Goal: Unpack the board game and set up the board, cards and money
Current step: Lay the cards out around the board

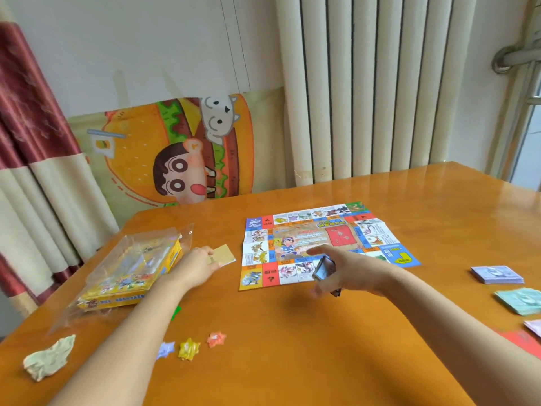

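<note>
**A:** Setting out the cards, by the look of it. Which hand is carrying them?

**B:** The right hand (339,272) is gripping a small stack of cards (323,269), fingers curled round it. It is hovering just over the near edge of the board (292,230), which is lying unfolded on the table (292,341).

**A:** And the other one?

**B:** The left hand (200,265) is pinching a tan cardboard piece (225,253) by one edge. It is holding it between the board and the game box (131,273), which is sitting in its plastic wrap (187,232).

**A:** Is the money out?

**B:** A purple money stack (496,275) and a green money stack (519,300) are lying at the right, well apart from the board. Three star-shaped tokens (188,350) are waiting near the front.

**A:** What is the next move asking for?

**B:** I am judging that the cards are needing a spot on the board, probably the red panel (339,235). That is calling for a flat, squared release, with the cardboard likely going aside.
</note>
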Action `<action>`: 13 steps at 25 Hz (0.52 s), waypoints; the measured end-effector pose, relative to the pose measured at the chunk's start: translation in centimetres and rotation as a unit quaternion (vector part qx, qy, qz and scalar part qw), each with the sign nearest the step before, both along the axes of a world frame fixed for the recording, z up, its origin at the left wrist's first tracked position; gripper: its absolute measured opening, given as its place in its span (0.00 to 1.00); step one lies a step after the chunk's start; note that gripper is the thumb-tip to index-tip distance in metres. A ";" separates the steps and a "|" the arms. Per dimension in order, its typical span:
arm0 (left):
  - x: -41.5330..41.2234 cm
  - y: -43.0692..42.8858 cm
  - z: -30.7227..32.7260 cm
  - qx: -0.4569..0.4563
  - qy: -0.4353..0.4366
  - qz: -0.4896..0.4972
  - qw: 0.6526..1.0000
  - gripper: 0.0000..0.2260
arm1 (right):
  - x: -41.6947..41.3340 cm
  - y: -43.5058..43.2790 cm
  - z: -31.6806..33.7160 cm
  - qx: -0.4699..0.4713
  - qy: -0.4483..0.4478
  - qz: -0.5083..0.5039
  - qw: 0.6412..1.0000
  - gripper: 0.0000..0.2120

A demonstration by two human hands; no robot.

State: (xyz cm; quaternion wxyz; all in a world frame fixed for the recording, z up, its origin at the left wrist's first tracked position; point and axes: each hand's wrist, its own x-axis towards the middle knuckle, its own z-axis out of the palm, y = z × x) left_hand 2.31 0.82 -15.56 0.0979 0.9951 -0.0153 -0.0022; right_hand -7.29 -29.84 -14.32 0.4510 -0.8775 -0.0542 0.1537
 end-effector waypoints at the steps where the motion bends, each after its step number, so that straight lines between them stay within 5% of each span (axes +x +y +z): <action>1: 1.1 0.4 0.0 -0.001 0.005 0.002 1.000 0.22 | 0.6 0.4 0.0 0.025 -0.008 -0.003 1.000 0.37; 7: 5.5 0.6 -0.1 0.053 0.124 0.026 0.990 0.39 | 3.8 1.7 0.9 0.089 -0.070 -0.035 0.993 0.30; 13: 6.2 0.7 0.3 0.093 0.161 0.054 0.981 0.38 | 5.3 3.5 1.0 0.102 -0.088 -0.011 0.991 0.29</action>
